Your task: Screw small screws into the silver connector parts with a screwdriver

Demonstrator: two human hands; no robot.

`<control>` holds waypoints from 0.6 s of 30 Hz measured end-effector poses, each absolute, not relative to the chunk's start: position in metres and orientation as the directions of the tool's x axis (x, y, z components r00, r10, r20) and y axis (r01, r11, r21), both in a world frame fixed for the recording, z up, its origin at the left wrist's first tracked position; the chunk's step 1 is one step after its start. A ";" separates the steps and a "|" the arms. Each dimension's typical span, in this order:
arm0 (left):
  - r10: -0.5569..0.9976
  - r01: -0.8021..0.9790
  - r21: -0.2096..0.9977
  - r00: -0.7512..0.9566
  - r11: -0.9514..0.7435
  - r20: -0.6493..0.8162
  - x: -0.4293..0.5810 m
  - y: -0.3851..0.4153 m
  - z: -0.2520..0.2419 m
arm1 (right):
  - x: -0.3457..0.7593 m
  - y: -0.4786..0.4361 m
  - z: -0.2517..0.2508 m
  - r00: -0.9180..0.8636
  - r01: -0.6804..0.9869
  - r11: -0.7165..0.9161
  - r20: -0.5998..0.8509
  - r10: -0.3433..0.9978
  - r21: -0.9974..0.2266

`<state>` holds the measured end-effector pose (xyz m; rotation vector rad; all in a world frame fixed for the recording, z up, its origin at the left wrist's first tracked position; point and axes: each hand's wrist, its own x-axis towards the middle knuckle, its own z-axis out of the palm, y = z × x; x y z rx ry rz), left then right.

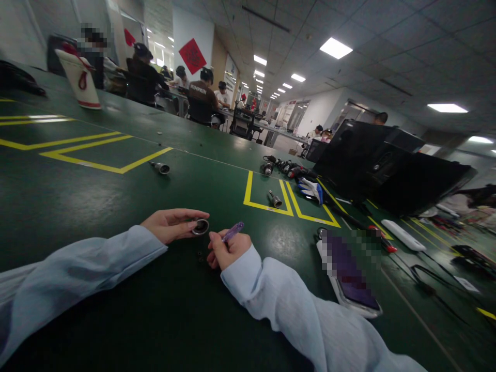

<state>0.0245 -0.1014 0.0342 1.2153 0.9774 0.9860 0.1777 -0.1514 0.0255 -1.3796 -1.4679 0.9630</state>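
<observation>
My left hand [174, 223] is closed on a metal part with a round cup-shaped end [200, 226]. Its rim faces me, and the rest is hidden behind my fingers. Just to the right, my right hand [228, 248] grips a slim tool with a translucent purple handle [233, 231]. The tool's other end is hidden in the fingers. Tiny dark pieces [200, 257] lie on the green table [155, 299] beside my right hand. Similar stemmed metal parts lie farther off: one on the left [161, 168] and one [275, 199] inside a yellow-taped outline.
Right of my arm lies a phone [354, 279], partly blurred. A blue-and-white glove [311, 191] and more metal parts [269, 166] sit behind it, near black monitors [356, 155]. A red-handled tool [383, 239] and cables are at right. A white cup [81, 80] stands far left; people sit beyond.
</observation>
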 end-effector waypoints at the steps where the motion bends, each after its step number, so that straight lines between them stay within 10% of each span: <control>1: 0.962 -0.091 0.991 0.267 0.093 -0.066 0.024 -0.101 0.035 | 0.177 -0.153 0.023 0.000 0.301 0.121 0.127 0.992 -0.946; 7: 0.967 -0.065 0.993 0.241 0.096 -0.078 0.023 -0.100 0.037 | 0.179 -0.153 0.020 0.158 0.063 0.319 0.325 0.933 -0.946; 18: 0.975 0.029 0.999 0.221 -0.042 0.035 0.026 -0.110 0.043 | 0.188 -0.153 0.026 -0.182 0.461 0.759 0.788 0.589 -0.460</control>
